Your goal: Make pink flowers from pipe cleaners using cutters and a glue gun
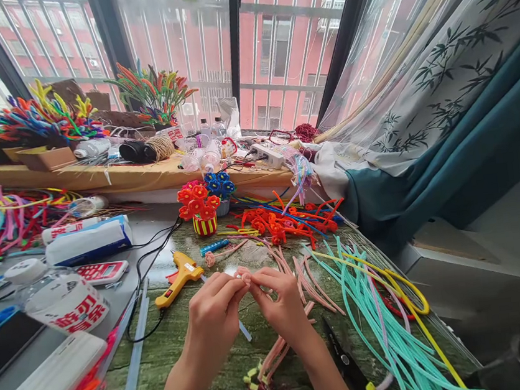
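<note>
Over the middle of the green table [181,367], my left hand [214,306] and my right hand [280,302] meet fingertip to fingertip. Between them they pinch a small, curled pink pipe cleaner piece [244,276]; the fingers partly cover it. Just left of my left hand lies a yellow glue gun [182,279] with a clear glue stick. A small pink pipe cleaner flower [210,259] lies beyond my hands. Loose pink pipe cleaners [317,288] spread to the right of my right hand, and more show beneath my right forearm.
Turquoise pipe cleaners [377,313] fill the right side, beside black scissors [347,360]. At the back stand a striped pot [205,226] of red flowers and red pipe cleaner pieces [277,221]. A plastic bottle [58,296] and a white power strip [42,389] are at left.
</note>
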Motion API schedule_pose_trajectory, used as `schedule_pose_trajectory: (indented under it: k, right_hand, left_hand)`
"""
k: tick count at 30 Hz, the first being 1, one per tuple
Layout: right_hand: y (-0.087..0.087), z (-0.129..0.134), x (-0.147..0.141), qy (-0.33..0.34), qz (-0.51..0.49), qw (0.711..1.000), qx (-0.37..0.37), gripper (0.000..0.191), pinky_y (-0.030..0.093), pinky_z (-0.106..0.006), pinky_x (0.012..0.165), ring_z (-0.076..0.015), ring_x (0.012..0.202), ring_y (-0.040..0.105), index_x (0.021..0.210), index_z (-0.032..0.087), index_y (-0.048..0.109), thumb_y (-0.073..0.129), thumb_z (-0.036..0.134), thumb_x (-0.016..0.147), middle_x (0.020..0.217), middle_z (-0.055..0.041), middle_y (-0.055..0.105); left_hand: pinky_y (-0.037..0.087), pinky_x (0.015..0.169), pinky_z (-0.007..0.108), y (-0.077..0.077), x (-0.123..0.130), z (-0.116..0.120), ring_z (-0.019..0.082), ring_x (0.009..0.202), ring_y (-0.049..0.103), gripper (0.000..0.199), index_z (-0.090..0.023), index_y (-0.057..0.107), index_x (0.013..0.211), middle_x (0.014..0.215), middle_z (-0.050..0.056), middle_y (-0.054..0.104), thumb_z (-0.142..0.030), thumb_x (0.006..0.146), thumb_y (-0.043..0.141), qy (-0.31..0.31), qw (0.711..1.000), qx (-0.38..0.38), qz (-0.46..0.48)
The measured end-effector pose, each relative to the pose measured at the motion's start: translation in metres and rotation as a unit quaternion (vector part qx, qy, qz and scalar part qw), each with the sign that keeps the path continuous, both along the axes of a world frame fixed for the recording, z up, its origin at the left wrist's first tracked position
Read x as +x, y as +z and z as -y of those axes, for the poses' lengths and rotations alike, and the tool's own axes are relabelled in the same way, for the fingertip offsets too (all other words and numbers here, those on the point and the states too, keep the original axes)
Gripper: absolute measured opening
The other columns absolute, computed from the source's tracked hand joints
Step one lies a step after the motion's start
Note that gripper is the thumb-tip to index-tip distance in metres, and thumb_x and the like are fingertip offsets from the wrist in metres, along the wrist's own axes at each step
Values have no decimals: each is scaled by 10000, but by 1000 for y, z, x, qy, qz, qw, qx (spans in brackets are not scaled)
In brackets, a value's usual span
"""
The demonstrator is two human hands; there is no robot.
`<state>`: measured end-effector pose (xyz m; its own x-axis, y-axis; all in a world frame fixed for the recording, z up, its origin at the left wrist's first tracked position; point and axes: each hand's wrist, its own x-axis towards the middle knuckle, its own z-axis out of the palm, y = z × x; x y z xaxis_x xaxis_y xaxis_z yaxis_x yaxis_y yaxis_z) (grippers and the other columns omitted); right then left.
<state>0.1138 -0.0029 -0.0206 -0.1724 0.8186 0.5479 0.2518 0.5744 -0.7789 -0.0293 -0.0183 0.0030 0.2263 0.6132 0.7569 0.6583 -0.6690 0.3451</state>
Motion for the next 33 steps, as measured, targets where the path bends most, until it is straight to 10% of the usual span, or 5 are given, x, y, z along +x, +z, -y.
schedule_pose_trajectory:
  k: [33]
  right_hand:
    - [0,0,1,36,-46,998,-1,153,491,-263,667,-188,717,657,840,185,779,637,130,855,768,-69,711]
  left_hand:
    - [362,673,295,4,-7,-4,179,705,454,191,-184,675,697,686,10,563,-187,869,594,-2,992,-107,67]
